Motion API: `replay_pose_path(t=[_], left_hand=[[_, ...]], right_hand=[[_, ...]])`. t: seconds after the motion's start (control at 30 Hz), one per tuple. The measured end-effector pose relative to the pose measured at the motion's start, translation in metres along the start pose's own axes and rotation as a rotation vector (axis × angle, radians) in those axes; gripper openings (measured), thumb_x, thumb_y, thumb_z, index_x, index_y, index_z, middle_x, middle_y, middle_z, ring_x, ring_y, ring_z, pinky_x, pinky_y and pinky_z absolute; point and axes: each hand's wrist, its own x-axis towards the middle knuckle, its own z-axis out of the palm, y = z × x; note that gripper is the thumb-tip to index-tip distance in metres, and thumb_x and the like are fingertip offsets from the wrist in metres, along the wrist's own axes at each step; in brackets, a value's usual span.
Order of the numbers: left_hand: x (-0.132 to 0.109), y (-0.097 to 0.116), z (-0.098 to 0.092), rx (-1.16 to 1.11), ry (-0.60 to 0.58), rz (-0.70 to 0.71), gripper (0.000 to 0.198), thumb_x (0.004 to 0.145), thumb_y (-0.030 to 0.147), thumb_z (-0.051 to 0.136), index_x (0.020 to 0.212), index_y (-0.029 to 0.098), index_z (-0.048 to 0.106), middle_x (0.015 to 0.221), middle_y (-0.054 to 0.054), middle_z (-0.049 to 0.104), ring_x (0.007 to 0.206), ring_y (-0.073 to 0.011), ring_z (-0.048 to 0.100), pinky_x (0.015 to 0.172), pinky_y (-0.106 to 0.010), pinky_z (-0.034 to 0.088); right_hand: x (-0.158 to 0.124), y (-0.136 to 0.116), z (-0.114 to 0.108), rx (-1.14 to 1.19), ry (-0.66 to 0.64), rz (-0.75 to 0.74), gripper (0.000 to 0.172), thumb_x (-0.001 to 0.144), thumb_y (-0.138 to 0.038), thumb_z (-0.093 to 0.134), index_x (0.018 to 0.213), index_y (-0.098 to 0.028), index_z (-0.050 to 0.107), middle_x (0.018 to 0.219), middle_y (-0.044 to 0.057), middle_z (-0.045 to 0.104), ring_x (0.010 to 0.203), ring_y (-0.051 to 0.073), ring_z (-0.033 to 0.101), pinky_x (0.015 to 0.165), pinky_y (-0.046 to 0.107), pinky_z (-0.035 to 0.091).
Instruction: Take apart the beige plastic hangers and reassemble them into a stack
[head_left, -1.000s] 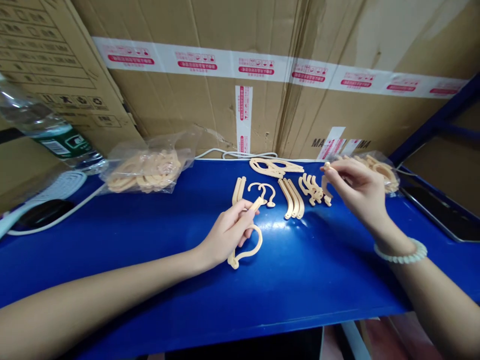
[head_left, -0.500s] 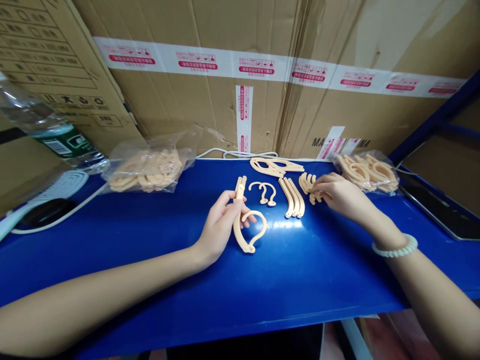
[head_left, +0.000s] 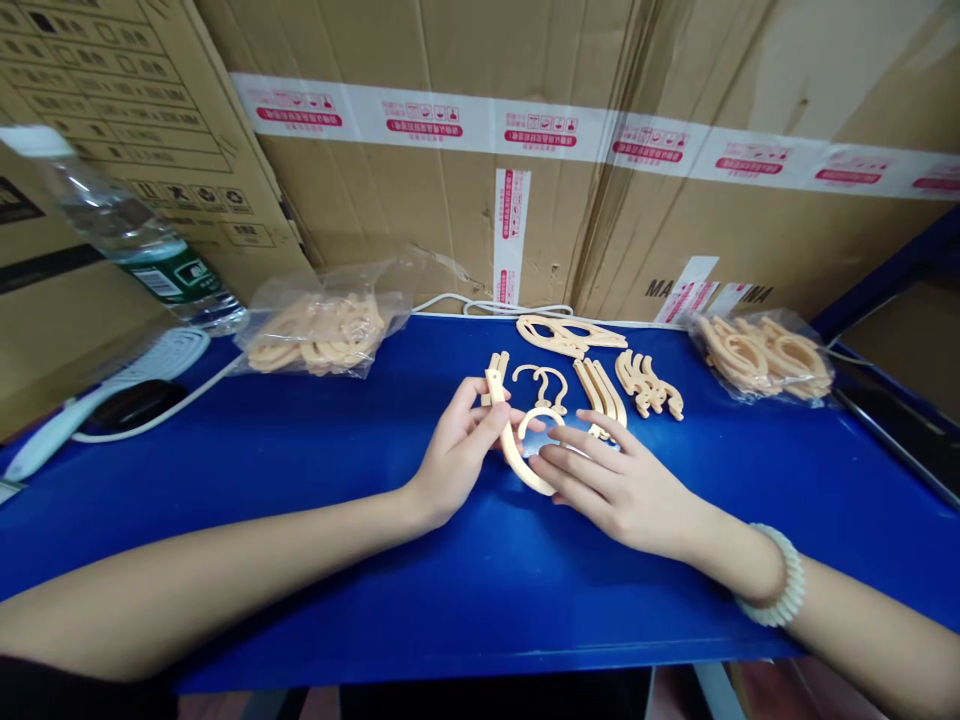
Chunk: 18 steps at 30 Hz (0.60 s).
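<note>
My left hand (head_left: 457, 455) is closed around a curved arm of a beige plastic folding hanger (head_left: 513, 455), held above the table. A round hook (head_left: 541, 412) joins its lower end. My right hand (head_left: 622, 490) has its fingertips at that lower end; the thumb and the joint are hidden behind them. Straight beige pieces (head_left: 499, 362) show just beyond my left fingers. Two loose hooks (head_left: 559, 385) lie behind the held part. Beside them are several curved arms (head_left: 589, 380), partly covered by my right hand, and a group of short wavy pieces (head_left: 646, 382).
At the back lies a folded beige hanger (head_left: 566, 335). Plastic bags of beige parts sit at left (head_left: 326, 330) and right (head_left: 765, 355). A water bottle (head_left: 161, 260), a pale brush-like object (head_left: 161, 360) and a white cable (head_left: 172, 420) occupy the left. Cardboard (head_left: 375, 210) walls the blue table (head_left: 420, 600).
My right hand has left the short wavy pieces and come to the lower end of the held hanger part. My left hand keeps its hold; the camera view has shifted slightly.
</note>
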Motion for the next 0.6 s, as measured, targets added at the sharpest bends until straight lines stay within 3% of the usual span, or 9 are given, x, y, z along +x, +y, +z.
replay_pose_path(t=[0.13,0.2,0.3,0.37,0.43,0.5,0.6], left_hand=[[0.002,-0.006,-0.001,0.123,0.039,0.141,0.035,0.098,0.043,0.058,0.120,0.022,0.041,0.121,-0.013,0.068,0.073,-0.0148,0.070,0.067,-0.031,0.062],[0.002,-0.008,-0.002,0.274,0.135,0.301,0.046,0.097,0.037,0.061,0.134,0.027,0.036,0.144,-0.016,0.053,0.099,-0.0202,0.071,0.078,-0.035,0.063],[-0.002,-0.006,-0.004,0.688,0.196,0.571,0.047,0.095,0.027,0.064,0.137,0.028,0.044,0.157,-0.015,0.037,0.143,-0.0306,0.044,0.109,-0.053,0.049],[-0.006,-0.003,-0.004,0.987,0.057,0.706,0.033,0.096,0.025,0.065,0.128,0.025,0.056,0.153,-0.013,0.045,0.148,-0.0333,0.035,0.120,-0.065,0.028],[-0.010,-0.001,-0.003,1.158,-0.142,0.803,0.020,0.099,0.025,0.061,0.118,0.022,0.063,0.134,-0.010,0.064,0.135,-0.0297,0.052,0.122,-0.068,0.016],[-0.012,-0.001,-0.001,1.227,-0.245,0.867,0.013,0.102,0.025,0.055,0.110,0.019,0.065,0.108,-0.005,0.075,0.111,-0.0230,0.065,0.123,-0.064,0.016],[-0.013,-0.003,0.001,1.328,-0.239,0.908,0.020,0.105,0.024,0.049,0.097,0.018,0.066,0.089,-0.002,0.074,0.091,-0.0195,0.066,0.118,-0.057,0.028]], right_hand=[[-0.003,0.008,-0.002,0.054,0.032,0.096,0.019,0.106,-0.024,0.052,0.113,-0.016,0.068,0.094,0.006,0.072,0.096,0.022,0.066,0.106,0.052,0.042],[-0.004,0.011,-0.004,0.067,0.031,0.151,0.021,0.107,-0.028,0.050,0.110,-0.017,0.068,0.089,0.005,0.070,0.085,0.020,0.063,0.103,0.051,0.041],[-0.006,0.013,-0.004,0.062,0.032,0.204,0.023,0.107,-0.031,0.049,0.107,-0.017,0.068,0.084,0.004,0.068,0.080,0.019,0.060,0.102,0.050,0.038],[-0.006,0.012,-0.003,0.054,0.046,0.214,0.023,0.108,-0.031,0.049,0.106,-0.017,0.068,0.082,0.003,0.067,0.079,0.019,0.059,0.101,0.049,0.037],[-0.005,0.010,-0.003,0.033,0.065,0.199,0.025,0.108,-0.032,0.049,0.102,-0.016,0.068,0.079,0.003,0.066,0.079,0.019,0.058,0.101,0.049,0.037],[-0.005,0.007,-0.003,0.001,0.077,0.171,0.028,0.108,-0.032,0.049,0.097,-0.016,0.069,0.076,0.003,0.064,0.077,0.019,0.057,0.101,0.048,0.038],[-0.004,0.004,-0.003,-0.050,0.092,0.131,0.028,0.107,-0.032,0.049,0.093,-0.018,0.069,0.071,0.000,0.060,0.073,0.018,0.055,0.101,0.047,0.038]])
